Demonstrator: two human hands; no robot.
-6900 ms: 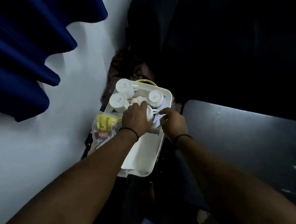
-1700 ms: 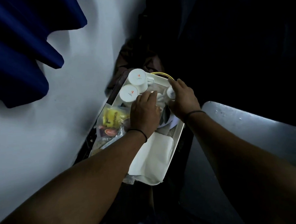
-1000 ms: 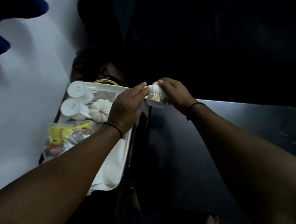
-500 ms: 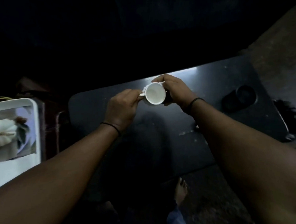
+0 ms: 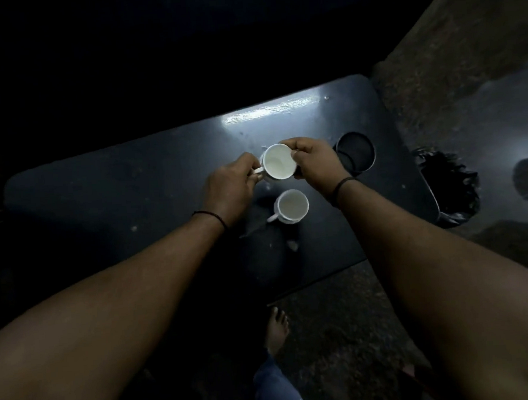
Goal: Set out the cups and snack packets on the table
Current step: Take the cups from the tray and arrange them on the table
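Both grips closed on upper cup (image 5: 277,166): left hand (image 5: 229,188) at handle, right hand (image 5: 316,162) at rim. I'd watch it clipping 2nd cup (image 5: 291,206) on dark counter (image 5: 132,189) when lowered.

1. Round black container (image 5: 356,155): is sitting just to the right of the fingers (image 5: 300,152), apart from them.
2. Black bin bag (image 5: 449,188): is standing farther right of the fingers, beyond the round black container, its crumpled rim gaping open.
3. Bare foot (image 5: 276,324): is resting well below the fingers, on the near side.
4. Speckled floor (image 5: 342,334): is lying under the bare foot.
5. Blue trouser leg (image 5: 267,382): is showing just nearer than the bare foot.
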